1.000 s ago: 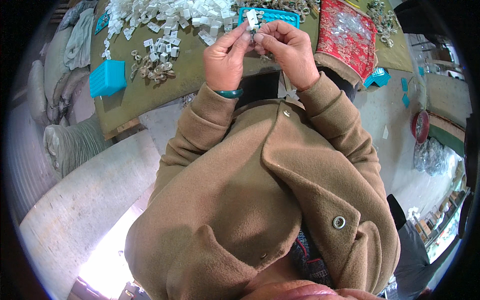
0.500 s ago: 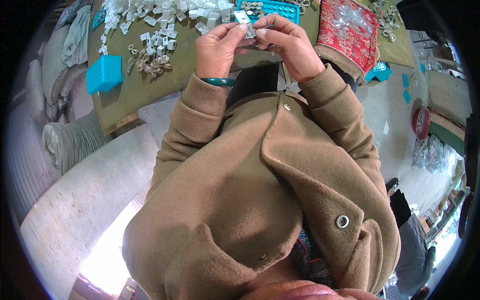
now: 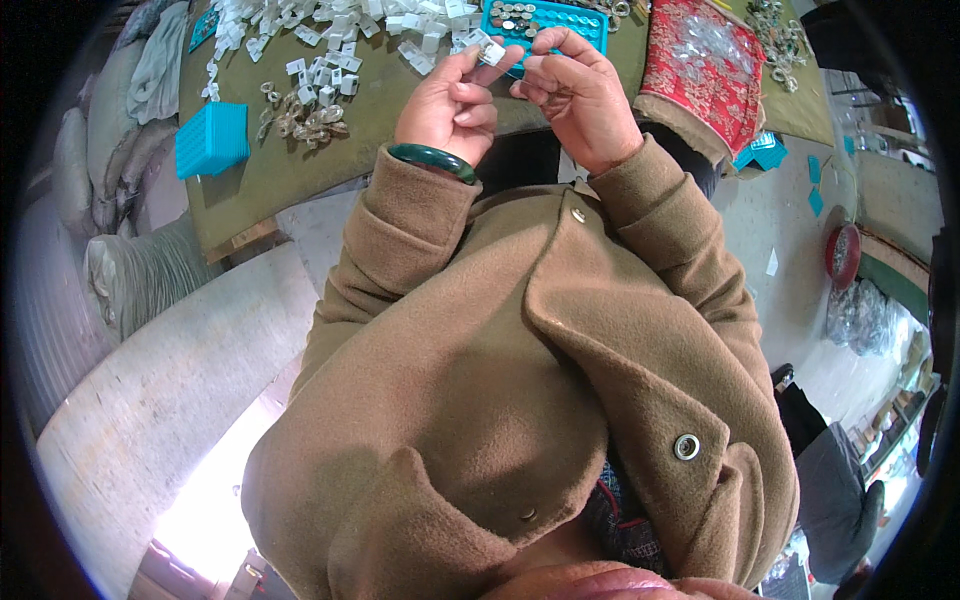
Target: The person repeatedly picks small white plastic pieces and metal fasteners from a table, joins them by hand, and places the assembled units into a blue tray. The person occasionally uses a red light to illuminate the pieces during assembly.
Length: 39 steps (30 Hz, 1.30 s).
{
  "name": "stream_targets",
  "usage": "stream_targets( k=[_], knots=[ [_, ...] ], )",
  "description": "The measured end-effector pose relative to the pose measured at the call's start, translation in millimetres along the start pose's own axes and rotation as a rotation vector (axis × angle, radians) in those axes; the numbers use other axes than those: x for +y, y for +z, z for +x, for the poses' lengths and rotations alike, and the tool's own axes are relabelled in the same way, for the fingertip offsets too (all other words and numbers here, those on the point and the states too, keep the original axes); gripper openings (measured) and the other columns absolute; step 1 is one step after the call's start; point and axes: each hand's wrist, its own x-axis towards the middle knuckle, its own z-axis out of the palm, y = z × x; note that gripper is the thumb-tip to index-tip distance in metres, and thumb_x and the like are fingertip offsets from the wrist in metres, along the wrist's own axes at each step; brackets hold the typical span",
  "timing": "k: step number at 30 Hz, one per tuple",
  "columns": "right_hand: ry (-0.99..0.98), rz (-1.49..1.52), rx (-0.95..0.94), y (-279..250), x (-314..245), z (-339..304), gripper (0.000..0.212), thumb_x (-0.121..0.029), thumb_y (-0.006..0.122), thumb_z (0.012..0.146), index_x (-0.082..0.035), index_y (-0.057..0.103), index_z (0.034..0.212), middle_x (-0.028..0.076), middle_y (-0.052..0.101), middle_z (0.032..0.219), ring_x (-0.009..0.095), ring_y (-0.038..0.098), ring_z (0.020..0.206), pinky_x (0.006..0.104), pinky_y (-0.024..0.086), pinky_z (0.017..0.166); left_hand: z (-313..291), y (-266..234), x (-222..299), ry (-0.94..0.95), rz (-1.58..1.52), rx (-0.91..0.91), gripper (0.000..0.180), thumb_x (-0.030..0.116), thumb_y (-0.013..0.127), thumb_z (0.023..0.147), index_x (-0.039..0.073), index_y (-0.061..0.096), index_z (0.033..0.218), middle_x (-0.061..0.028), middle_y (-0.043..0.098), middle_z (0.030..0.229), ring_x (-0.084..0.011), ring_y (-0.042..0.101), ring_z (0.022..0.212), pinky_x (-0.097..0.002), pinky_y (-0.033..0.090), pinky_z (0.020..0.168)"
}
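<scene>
Over the near side of the olive-covered table (image 3: 390, 105), my left hand (image 3: 450, 112) pinches a small white plastic tag (image 3: 490, 51) between thumb and forefinger. Its other fingers are curled, and a dark green bangle sits on the wrist. My right hand (image 3: 592, 105) is a short gap to the right, fingers bent in toward the thumb; what they hold, if anything, is too small to make out. Just beyond both hands lies a blue tray (image 3: 575, 20) with rows of round hollows, some filled with small round silvery pieces.
Many white tags (image 3: 330, 75) spread across the back left, beside a cluster of clear rings (image 3: 305, 118). Stacked blue trays (image 3: 211, 140) stand at the left edge. On the right, a red patterned cloth (image 3: 700, 95) bears clear plastic bits, with more rings (image 3: 778, 45) beyond.
My hands, which were together at the white tag, have come apart. The tag stays in my left hand, now tilted differently; my right hand has let go of it.
</scene>
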Motion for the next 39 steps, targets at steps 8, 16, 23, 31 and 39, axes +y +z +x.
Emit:
stream_targets(
  k=[8, 16, 23, 31, 39],
  knots=[
    [-0.055, -0.427, 0.011, -4.9, -3.7, -4.3, 0.009, -0.008, 0.058, 0.093, -0.004, 0.062, 0.099, 0.001, 0.061, 0.081, 0.009, 0.058, 0.076, 0.0255, 0.049, 0.079, 2.6, -11.4, 6.2, -0.062, -0.047, 0.07, 0.026, 0.018, 0.057, 0.096, -0.001, 0.057, 0.114, -0.0151, 0.066, 0.112, -0.0044, 0.066, 0.075, -0.0116, 0.051, 0.05],
    [-0.413, -1.234, 0.281, -25.0, -18.8, 6.5, 0.013, -0.017, 0.065, 0.088, -0.007, 0.07, 0.094, 0.007, 0.067, 0.079, 0.015, 0.064, 0.071, 0.0287, 0.051, 0.066, -3.3, -24.9, 8.4, 0.17, 0.507, 0.117, 0.022, 0.015, 0.059, 0.094, -0.002, 0.062, 0.109, -0.0146, 0.069, 0.101, -0.0154, 0.069, 0.089, -0.0222, 0.06, 0.07],
    [-0.629, -1.707, 0.251, -28.7, -24.8, 37.2, 0.014, -0.019, 0.066, 0.087, -0.009, 0.069, 0.095, 0.01, 0.066, 0.087, 0.027, 0.065, 0.075, 0.0344, 0.051, 0.066, 3.1, -26.8, -7.3, 0.181, 0.753, 0.053, 0.019, 0.009, 0.056, 0.093, 0.002, 0.062, 0.11, -0.0106, 0.069, 0.103, -0.0149, 0.068, 0.09, -0.0225, 0.056, 0.071],
    [-0.528, -1.793, 0.274, -33.2, -13.7, 29.9, 0.01, -0.019, 0.065, 0.086, -0.012, 0.069, 0.092, 0.009, 0.063, 0.084, 0.029, 0.065, 0.077, 0.0363, 0.052, 0.066, 14.3, -27.4, -21.0, 0.066, 0.726, 0.013, 0.02, 0.009, 0.06, 0.093, 0.0, 0.061, 0.11, -0.0097, 0.069, 0.099, -0.0141, 0.068, 0.089, -0.0223, 0.056, 0.071],
    [-0.575, -1.852, 0.124, -25.8, -16.2, 25.5, 0.007, -0.017, 0.065, 0.086, -0.015, 0.068, 0.092, 0.006, 0.062, 0.088, 0.029, 0.064, 0.079, 0.0366, 0.052, 0.065, 18.7, -25.4, -12.5, 0.084, 0.576, 0.011, 0.023, 0.009, 0.058, 0.095, -0.001, 0.06, 0.115, -0.0124, 0.068, 0.106, -0.0161, 0.068, 0.094, -0.021, 0.057, 0.076]
  ],
)
